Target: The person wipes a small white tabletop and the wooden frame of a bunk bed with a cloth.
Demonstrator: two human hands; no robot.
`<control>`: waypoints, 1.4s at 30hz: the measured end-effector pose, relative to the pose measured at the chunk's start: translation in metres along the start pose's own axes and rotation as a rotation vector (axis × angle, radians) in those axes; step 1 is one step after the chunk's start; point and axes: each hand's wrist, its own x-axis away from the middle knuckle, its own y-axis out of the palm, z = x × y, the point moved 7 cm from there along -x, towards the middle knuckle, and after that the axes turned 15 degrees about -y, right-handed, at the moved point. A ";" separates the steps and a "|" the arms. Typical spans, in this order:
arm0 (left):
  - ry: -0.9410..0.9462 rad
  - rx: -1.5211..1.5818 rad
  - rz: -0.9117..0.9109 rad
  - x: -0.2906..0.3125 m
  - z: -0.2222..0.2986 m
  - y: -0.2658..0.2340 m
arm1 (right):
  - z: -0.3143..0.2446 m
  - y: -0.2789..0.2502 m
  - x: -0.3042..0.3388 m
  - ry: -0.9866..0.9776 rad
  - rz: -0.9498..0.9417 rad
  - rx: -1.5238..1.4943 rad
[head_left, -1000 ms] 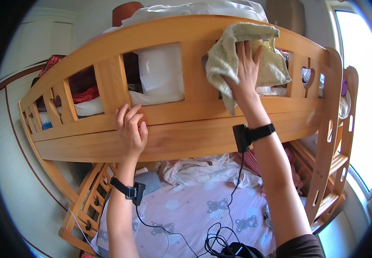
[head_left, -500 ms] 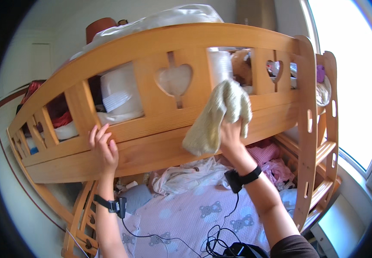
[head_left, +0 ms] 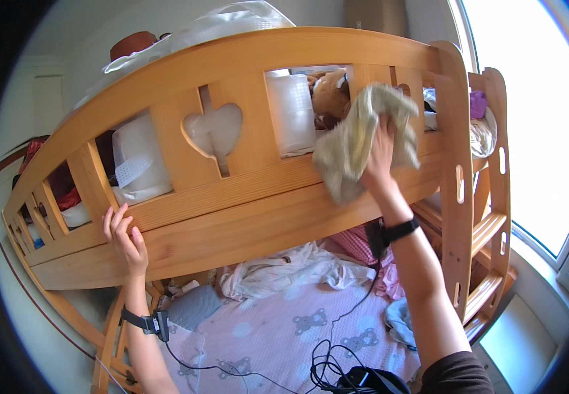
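two hands (head_left: 125, 240) (head_left: 381, 152), one greenish cloth (head_left: 351, 146)

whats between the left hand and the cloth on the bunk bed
In the head view, bare wooden bunk boards fill the stretch between the left hand and the pale cloth; the heart-cutout panel stands just above it.

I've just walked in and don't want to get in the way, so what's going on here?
The person's right hand has a pale green cloth at the wooden bunk guard rail, toward the ladder; the cloth is blurred. The left hand has its fingers on the same rail, farther left. Below, rumpled white fabric lies on a bear-patterned cover.
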 end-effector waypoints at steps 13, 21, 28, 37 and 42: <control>0.012 0.001 0.004 0.003 -0.002 0.004 | 0.149 -0.004 -0.032 0.090 0.129 -0.001; 0.020 -0.022 -0.007 0.003 0.001 0.005 | 0.094 -0.015 0.077 0.142 0.042 -0.017; 0.035 -0.056 0.006 -0.001 0.007 0.003 | 0.150 -0.014 0.161 0.623 0.124 -0.668; 0.022 -0.086 0.043 0.003 0.004 0.002 | 0.177 -0.002 0.249 0.823 0.069 -0.805; 0.014 -0.080 0.064 -0.006 0.004 0.002 | 0.184 -0.001 0.276 0.908 0.101 -0.856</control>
